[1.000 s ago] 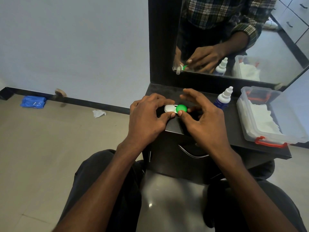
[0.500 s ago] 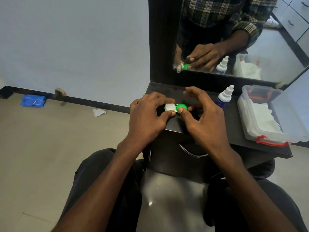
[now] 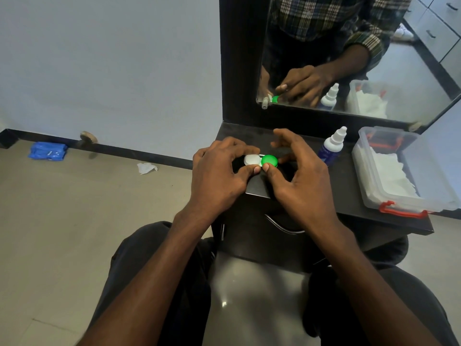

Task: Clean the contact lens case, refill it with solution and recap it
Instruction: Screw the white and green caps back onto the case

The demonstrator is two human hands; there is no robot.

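The left hand (image 3: pixel 219 171) pinches the white side of the lens case (image 3: pixel 260 161) on the dark table (image 3: pixel 349 196); the right hand (image 3: pixel 301 176) pinches its green cap (image 3: pixel 270 161).

No text, brand, number or sign can be read. Faint print is seen on the blue label of the solution bottle (image 3: pixel 329 148), but it is blurred.

white cap (image 3: pixel 252 160): white
green cap (image 3: pixel 269 161): green
bottle (image 3: pixel 330 145): blue (white nozzle)
clasp (image 3: pixel 401 212) at four o'clock: red
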